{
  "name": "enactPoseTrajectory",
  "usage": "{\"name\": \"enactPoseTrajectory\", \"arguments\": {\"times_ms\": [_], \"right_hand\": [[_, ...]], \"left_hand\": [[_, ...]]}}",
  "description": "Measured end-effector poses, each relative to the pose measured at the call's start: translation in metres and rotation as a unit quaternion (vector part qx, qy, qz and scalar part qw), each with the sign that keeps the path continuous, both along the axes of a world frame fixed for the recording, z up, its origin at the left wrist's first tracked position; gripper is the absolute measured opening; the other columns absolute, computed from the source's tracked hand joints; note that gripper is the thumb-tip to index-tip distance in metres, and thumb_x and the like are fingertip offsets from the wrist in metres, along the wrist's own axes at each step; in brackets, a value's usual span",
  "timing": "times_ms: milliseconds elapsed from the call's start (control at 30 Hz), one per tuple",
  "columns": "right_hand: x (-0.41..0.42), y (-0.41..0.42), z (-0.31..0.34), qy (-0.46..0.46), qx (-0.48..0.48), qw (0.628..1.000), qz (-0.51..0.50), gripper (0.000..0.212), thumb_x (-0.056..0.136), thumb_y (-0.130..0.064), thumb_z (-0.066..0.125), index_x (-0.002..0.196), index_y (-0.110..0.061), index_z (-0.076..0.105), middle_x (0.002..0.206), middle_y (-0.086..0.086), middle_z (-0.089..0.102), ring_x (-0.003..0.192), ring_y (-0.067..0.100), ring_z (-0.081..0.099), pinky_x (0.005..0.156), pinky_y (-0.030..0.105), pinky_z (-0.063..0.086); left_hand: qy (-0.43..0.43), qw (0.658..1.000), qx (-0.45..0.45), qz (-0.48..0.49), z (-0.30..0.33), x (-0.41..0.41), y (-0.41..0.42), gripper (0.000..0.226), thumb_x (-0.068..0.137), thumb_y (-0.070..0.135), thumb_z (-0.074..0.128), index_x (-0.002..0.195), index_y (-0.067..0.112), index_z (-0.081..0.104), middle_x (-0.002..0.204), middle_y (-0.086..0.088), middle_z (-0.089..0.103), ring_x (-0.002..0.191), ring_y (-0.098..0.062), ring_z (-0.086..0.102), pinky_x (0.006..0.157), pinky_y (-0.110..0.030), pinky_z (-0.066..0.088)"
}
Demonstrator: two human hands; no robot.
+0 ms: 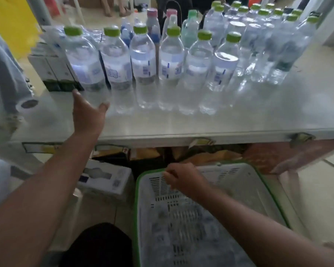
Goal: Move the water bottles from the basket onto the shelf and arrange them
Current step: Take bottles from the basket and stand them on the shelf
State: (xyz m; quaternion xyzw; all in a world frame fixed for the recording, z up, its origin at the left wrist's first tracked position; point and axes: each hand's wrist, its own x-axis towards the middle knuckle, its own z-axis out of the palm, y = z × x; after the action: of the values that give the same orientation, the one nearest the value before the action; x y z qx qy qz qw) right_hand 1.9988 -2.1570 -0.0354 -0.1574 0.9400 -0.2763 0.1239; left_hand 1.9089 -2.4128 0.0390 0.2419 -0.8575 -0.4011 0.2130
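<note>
Beside the leftmost bottle [85,64], left hand [87,114] open; right hand [183,179] over basket [266,189].

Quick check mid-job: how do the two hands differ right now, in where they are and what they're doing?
The left hand reaches up onto the shelf, while the right hand is down over the basket. The left hand's fingers are spread open around the base of the leftmost front bottle, while the right hand's fingers are curled. Whether the right hand holds anything is unclear through the blur. Both arms are bare.
</note>
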Motion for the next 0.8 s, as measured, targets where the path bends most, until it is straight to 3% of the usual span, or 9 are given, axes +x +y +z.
{"name": "enactPoseTrajectory", "arguments": {"times_ms": [133,200,267,367,467,600,667,733,800], "right_hand": [[0.024,0.058,-0.065,-0.156,0.076,0.983,-0.054,0.022,0.093,-0.027,0.053,0.085,-0.009,0.062,0.091,0.013,0.070,0.082,0.026,0.067,0.066,0.030,0.049],[0.036,0.078,-0.092,-0.199,0.136,0.969,-0.058,0.021,0.092,-0.025,0.055,0.102,-0.008,0.062,0.111,0.014,0.066,0.101,0.026,0.062,0.070,0.026,0.040],[0.053,0.092,-0.117,-0.224,0.204,0.953,-0.028,0.032,0.093,-0.022,0.053,0.121,-0.007,0.058,0.128,0.011,0.058,0.118,0.023,0.055,0.084,0.027,0.040],[0.075,0.101,-0.147,-0.183,0.269,0.946,0.014,0.042,0.092,-0.015,0.049,0.134,-0.010,0.048,0.140,0.014,0.045,0.129,0.027,0.044,0.103,0.035,0.036],[0.075,0.092,-0.161,-0.140,0.282,0.947,0.066,0.053,0.087,-0.011,0.052,0.139,-0.013,0.043,0.145,0.017,0.038,0.132,0.033,0.038,0.105,0.039,0.034],[0.067,0.079,-0.174,-0.094,0.254,0.961,0.051,0.055,0.083,-0.007,0.053,0.136,-0.009,0.042,0.141,0.016,0.040,0.129,0.034,0.039,0.104,0.044,0.034],[0.059,0.076,-0.179,-0.071,0.269,0.957,0.077,0.053,0.087,-0.005,0.049,0.139,-0.009,0.039,0.143,0.015,0.040,0.131,0.035,0.039,0.104,0.045,0.034],[0.050,0.069,-0.180,-0.060,0.274,0.953,0.110,0.045,0.092,-0.005,0.043,0.138,-0.008,0.042,0.140,0.016,0.044,0.127,0.034,0.045,0.101,0.045,0.037],[0.041,0.059,-0.181,-0.038,0.278,0.949,0.142,0.039,0.093,-0.005,0.042,0.131,-0.006,0.049,0.133,0.017,0.051,0.120,0.034,0.050,0.096,0.044,0.040]], "left_hand": [[0.136,0.988,-0.066,-0.020,-0.031,0.062,0.052,0.065,0.085,0.028,0.061,0.138,0.003,0.033,0.139,-0.014,0.043,0.128,-0.024,0.041,0.105,-0.026,0.030],[0.149,0.979,-0.107,-0.089,-0.057,0.097,0.091,0.053,0.085,0.024,0.063,0.130,0.004,0.042,0.126,-0.014,0.050,0.117,-0.023,0.046,0.099,-0.025,0.036],[0.087,0.979,-0.104,-0.150,-0.096,0.126,0.127,0.051,0.086,0.023,0.063,0.130,0.006,0.043,0.124,-0.013,0.049,0.116,-0.023,0.046,0.097,-0.031,0.041],[-0.155,0.961,-0.039,-0.224,-0.159,0.161,0.160,0.058,0.089,0.020,0.058,0.141,0.013,0.033,0.143,-0.009,0.035,0.131,-0.026,0.034,0.104,-0.033,0.034],[-0.325,0.853,-0.144,-0.381,-0.208,0.186,0.163,0.060,0.085,0.002,0.049,0.142,0.015,0.035,0.146,-0.011,0.035,0.131,-0.030,0.033,0.102,-0.035,0.036],[-0.422,0.683,-0.272,-0.530,-0.227,0.186,0.145,0.055,0.089,0.014,0.054,0.141,0.022,0.039,0.156,-0.006,0.019,0.143,-0.032,0.016,0.108,-0.038,0.031],[-0.356,0.651,-0.327,-0.585,-0.228,0.183,0.136,0.053,0.073,0.030,0.076,0.123,0.033,0.059,0.147,-0.004,0.042,0.133,-0.035,0.040,0.093,-0.038,0.048],[-0.336,0.594,-0.419,-0.599,-0.227,0.182,0.131,0.055,0.036,0.044,0.091,0.088,0.044,0.071,0.110,0.007,0.070,0.100,-0.028,0.069,0.058,-0.029,0.057],[-0.311,0.597,-0.448,-0.589,-0.235,0.179,0.129,0.050,0.028,0.049,0.090,0.074,0.047,0.070,0.093,0.015,0.073,0.087,-0.021,0.073,0.048,-0.023,0.054]]}}
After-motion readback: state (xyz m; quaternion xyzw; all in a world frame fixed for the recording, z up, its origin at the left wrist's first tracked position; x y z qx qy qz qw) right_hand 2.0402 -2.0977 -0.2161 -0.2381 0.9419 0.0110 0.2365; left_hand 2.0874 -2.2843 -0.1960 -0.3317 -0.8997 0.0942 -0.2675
